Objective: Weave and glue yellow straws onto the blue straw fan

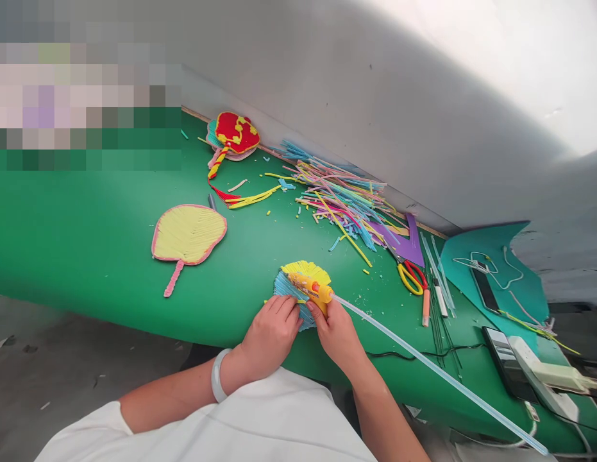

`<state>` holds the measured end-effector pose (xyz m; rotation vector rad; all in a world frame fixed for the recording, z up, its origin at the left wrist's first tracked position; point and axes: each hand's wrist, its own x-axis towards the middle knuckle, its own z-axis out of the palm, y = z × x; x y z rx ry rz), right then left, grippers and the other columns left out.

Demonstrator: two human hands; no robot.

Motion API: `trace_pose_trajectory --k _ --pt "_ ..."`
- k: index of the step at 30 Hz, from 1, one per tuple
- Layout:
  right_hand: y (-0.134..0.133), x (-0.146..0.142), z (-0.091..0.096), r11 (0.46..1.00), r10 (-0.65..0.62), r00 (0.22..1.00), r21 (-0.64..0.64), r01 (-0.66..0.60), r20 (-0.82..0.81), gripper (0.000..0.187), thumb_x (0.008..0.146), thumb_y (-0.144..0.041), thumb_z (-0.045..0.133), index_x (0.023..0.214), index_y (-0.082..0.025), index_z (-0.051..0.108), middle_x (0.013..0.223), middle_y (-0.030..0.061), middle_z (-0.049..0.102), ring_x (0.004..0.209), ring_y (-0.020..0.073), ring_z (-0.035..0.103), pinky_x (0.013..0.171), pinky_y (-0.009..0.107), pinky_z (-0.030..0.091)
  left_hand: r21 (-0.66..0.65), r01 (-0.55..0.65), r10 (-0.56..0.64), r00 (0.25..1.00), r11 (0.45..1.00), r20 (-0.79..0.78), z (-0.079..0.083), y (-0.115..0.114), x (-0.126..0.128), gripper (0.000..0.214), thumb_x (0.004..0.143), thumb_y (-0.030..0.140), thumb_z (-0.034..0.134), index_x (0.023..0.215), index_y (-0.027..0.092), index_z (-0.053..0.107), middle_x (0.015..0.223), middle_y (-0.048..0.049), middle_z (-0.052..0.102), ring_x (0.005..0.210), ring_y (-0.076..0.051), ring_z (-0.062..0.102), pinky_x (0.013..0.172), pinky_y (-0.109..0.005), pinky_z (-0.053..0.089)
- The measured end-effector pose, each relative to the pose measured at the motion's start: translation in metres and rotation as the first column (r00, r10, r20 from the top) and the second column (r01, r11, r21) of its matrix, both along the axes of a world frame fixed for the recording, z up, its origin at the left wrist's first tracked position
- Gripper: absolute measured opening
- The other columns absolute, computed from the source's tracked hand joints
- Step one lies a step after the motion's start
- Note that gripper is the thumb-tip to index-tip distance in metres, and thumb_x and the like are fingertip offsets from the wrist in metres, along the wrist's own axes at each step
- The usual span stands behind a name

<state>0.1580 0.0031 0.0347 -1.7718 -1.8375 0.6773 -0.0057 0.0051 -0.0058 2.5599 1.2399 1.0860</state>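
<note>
My right hand (pixel 337 332) is closed round a yellow and orange glue gun (pixel 311 288), whose nozzle points left over a small fan-shaped piece (pixel 298 282) with a yellow top and blue lower part. A long clear glue stick (pixel 437 372) trails from the gun's back to the lower right. My left hand (pixel 272 333), with a pale bangle on the wrist, lies with curled fingers on the fan piece's blue edge at the near table edge.
On the green table (pixel 86 224) lie a yellow leaf-shaped fan with pink rim (pixel 187 237), a red and yellow fan (pixel 235 136), a heap of coloured strips (pixel 341 196), scissors (pixel 412 277), purple sheet (pixel 408 244), a phone (pixel 485 290) and a power strip (pixel 543 378).
</note>
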Motion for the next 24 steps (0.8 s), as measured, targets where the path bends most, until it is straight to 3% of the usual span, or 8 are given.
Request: trace_pose_trajectory --k 24 --pt "-0.011 0.007 -0.001 1.0 -0.021 1.0 -0.004 0.021 -0.008 0.043 0.099 -0.048 0.044 0.121 -0.017 0.064 0.115 0.014 0.07 0.106 0.028 0.066 0.093 0.043 0.053 -0.036 0.019 -0.018 1.0 0.999 0.011 0.001 0.0 -0.001 0.017 0.096 0.012 0.049 0.094 0.016 0.065 0.102 -0.0112 0.069 0.096 -0.026 0.066 0.083 -0.044 0.055"
